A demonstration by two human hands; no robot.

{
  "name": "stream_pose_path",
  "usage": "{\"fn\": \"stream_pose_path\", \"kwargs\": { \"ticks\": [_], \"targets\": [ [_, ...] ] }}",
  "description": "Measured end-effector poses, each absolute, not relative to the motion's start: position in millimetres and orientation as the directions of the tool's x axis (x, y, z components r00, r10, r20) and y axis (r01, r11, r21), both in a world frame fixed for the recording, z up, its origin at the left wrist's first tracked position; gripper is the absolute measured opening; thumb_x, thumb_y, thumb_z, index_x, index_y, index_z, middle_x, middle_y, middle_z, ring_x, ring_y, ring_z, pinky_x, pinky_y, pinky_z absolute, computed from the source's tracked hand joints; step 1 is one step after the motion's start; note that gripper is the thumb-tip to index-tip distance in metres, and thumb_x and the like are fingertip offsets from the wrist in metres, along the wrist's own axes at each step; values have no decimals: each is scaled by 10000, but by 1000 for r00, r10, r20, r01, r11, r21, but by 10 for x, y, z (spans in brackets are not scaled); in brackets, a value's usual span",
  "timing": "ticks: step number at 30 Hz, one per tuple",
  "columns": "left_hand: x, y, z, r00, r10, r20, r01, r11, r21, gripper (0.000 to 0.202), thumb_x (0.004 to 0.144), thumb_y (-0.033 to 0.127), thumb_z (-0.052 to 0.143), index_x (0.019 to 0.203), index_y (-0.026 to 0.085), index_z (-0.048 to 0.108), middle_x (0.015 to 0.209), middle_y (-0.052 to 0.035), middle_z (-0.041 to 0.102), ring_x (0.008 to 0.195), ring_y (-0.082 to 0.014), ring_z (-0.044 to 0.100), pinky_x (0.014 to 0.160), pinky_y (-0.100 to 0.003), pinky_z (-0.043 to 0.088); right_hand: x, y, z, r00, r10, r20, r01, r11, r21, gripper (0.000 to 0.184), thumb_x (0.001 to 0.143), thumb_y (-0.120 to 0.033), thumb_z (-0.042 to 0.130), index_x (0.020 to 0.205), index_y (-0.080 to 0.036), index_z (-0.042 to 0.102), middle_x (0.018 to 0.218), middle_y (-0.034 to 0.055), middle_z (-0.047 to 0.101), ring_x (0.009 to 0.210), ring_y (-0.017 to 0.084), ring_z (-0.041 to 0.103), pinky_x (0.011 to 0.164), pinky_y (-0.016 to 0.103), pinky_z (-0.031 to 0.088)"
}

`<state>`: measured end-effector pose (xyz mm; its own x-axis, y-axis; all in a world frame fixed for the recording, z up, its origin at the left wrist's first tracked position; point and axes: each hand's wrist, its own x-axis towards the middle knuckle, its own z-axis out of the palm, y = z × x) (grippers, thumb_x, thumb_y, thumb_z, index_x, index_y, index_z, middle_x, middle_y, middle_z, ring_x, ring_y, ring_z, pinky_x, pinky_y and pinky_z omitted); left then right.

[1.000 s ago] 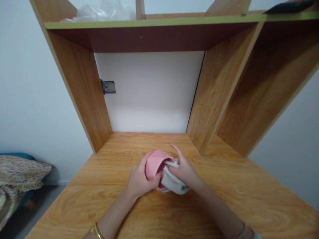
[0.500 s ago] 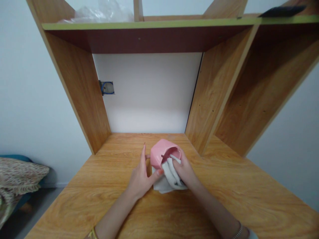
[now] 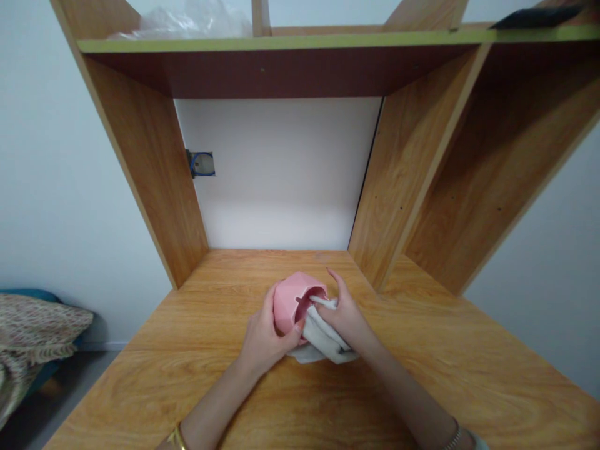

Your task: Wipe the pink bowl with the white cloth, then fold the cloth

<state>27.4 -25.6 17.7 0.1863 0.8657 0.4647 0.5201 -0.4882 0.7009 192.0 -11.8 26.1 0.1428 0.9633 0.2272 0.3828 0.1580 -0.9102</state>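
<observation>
Lower centre of frame: hollow, faceted, glossy pink vessel (image 3: 287, 307), tilted, left hand (image 3: 265, 335) curling its fingers round it. Right hand (image 3: 349, 320) pinches soft off-white cloth (image 3: 322, 336) at its mouth, one finger raised; hard pushing could twist the vessel loose.

Left hand (image 3: 267, 331) around a pink faceted pot (image 3: 289, 299) at lower centre, right hand (image 3: 345, 317) holding white cloth (image 3: 325, 337) at its opening, wooden desk (image 3: 300, 406) beneath, clear plastic (image 3: 197, 22) upper left.
</observation>
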Motion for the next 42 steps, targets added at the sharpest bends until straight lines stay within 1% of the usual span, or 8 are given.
{"fn": "stream_pose_path", "kwargs": {
  "ticks": [5, 11, 19, 22, 25, 29, 36, 42],
  "targets": [
    [246, -286, 233, 205, 874, 440, 638, -460, 617, 697, 678, 429, 548, 1267, 147, 307, 1016, -102, 607, 860, -255, 592, 737, -357, 460, 1951, -163, 325, 121, 955, 272, 570, 158, -806, 750, 631, -200, 554, 1306, -157, 229, 453, -107, 452, 412, 106, 471, 408, 180, 334],
    [235, -306, 278, 264, 889, 374, 657, -450, 605, 640, 650, 415, 564, 1214, 154, 411, 963, -98, 634, 855, -269, 594, 761, -363, 455, 1969, -191, 306, 47, 962, 270, 625, 182, -759, 757, 667, -276, 539, 1332, -205, 185, 456, -101, 458, 421, 123, 474, 421, 194, 319],
    [226, -284, 296, 264, 905, 334, 601, -425, 677, 646, 703, 424, 550, 1276, 202, 351, 1100, -86, 582, 957, -259, 557, 834, -359, 413, 2000, -165, 232, 12, 962, 273, 548, 223, -806, 670, 701, -191, 468, 1325, -195, 226, 544, -58, 517, 479, 139, 497, 499, 234, 383],
    [230, -276, 315, 257, 915, 313, 588, -405, 701, 747, 738, 465, 522, 1345, 181, 194, 1215, -122, 492, 1030, -275, 515, 848, -385, 398, 1994, -127, 184, 103, 939, 327, 478, 242, -844, 634, 700, -201, 463, 1304, -181, 272, 791, 15, 610, 684, 173, 569, 674, 295, 432],
    [257, -277, 297, 253, 912, 322, 538, -409, 737, 878, 716, 498, 550, 1363, 155, 64, 1277, -159, 413, 1101, -287, 457, 879, -399, 369, 1990, -75, 134, 197, 922, 332, 371, 244, -896, 632, 705, -211, 457, 1302, -171, 253, 1018, 59, 582, 901, 190, 553, 826, 338, 402],
    [309, -297, 253, 294, 890, 347, 453, -450, 770, 841, 720, 468, 566, 1344, 160, 94, 1271, -152, 414, 1117, -272, 440, 884, -383, 364, 1963, -31, 106, 244, 918, 313, 220, 262, -940, 631, 698, -220, 444, 1289, -168, 230, 1096, 69, 541, 985, 179, 526, 878, 336, 387],
    [295, -280, 230, 255, 902, 348, 444, -429, 787, 593, 721, 440, 561, 1172, 146, 313, 975, -84, 591, 864, -207, 567, 744, -321, 436, 1889, -44, 106, 194, 946, 261, 185, 226, -956, 666, 633, -195, 499, 1254, -188, 258, 1046, 58, 564, 895, 176, 567, 785, 305, 450],
    [287, -276, 221, 199, 912, 358, 512, -409, 756, 584, 650, 445, 610, 1110, 162, 389, 905, -62, 603, 825, -216, 576, 708, -315, 438, 1958, -70, 178, 198, 944, 263, 364, 178, -914, 749, 625, -192, 547, 1293, -152, 210, 667, -26, 578, 539, 134, 555, 520, 237, 443]
  ]
}}
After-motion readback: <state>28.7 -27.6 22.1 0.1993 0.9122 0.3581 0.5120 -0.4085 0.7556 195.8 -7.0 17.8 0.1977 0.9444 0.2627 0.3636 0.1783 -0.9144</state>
